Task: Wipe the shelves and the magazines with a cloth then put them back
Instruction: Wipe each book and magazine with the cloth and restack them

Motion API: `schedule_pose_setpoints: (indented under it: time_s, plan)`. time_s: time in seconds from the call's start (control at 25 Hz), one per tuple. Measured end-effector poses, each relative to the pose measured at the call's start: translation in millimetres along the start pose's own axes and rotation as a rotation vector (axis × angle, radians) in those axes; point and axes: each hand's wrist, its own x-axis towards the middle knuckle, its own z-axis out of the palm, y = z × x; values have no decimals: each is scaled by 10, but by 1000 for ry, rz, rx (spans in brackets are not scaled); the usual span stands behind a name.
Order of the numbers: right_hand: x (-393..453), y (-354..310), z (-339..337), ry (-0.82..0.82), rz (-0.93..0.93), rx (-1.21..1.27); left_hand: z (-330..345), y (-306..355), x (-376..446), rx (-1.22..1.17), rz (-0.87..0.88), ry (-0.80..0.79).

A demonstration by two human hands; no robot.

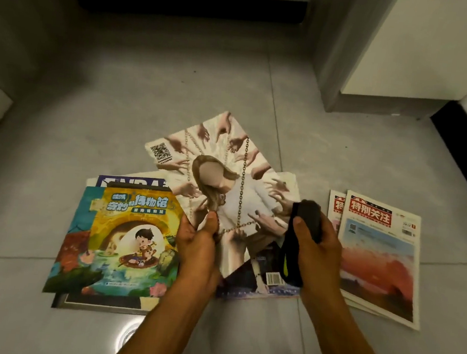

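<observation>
Grey floor tiles (149, 90) hold scattered magazines; left hand (197, 241) grips magazine (226, 182), right hand (317, 240) clutches cloth (304, 219).

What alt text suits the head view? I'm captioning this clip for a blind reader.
A person's left hand holds up a magazine with a chained-woman cover while the right hand grips a dark cloth against it. More magazines and newspapers lie on the grey tiled floor.

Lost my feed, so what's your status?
Left hand gripping the magazine. Right hand holding the cloth on its cover. More magazines on the floor alongside.
</observation>
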Motion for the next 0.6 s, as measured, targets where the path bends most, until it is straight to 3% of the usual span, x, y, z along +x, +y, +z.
schedule_pose_setpoints:
  time_s: [0.12, 0.28, 0.44, 0.52, 0.6]
  plan:
    - [-294, 17, 213, 8, 54, 156, 123, -98, -162, -4, 64, 1]
    - [-573, 198, 137, -223, -13, -346, 157, 181, -123, -32, 120, 102]
    - [-482, 327, -212, 49, -631, -856, 204, 310, -177, 175, 108, 28]
    - [-311, 308, -311, 38, -708, -970, 269, 204, -346, 290, 108, -81]
    - [-177, 266, -404, 10, -669, -909, 329, 148, -504, 360, 98, -223]
